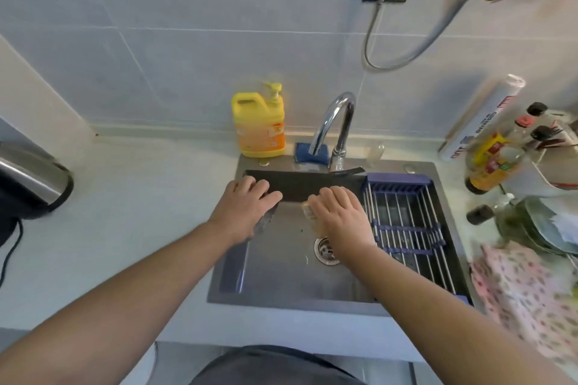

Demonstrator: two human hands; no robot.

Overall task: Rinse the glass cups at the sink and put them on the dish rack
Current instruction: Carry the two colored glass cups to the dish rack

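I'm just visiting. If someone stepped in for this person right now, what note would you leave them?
Left hand: holds a clear glass cup over the sink.
Right hand: holds a yellowish glass cup beside it.
Dish rack: no cups on it.
Faucet: no water visibly running.
Done: nothing racked.
To do: rinse, then rack both cups.

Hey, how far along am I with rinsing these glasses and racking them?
Done: nothing racked yet; the dish rack shows no cups. In hand: your left hand grips a glass cup and your right hand a second glass cup, both over the sink below the faucet; no water stream is visible. Left: rinse both, then set them on the rack.
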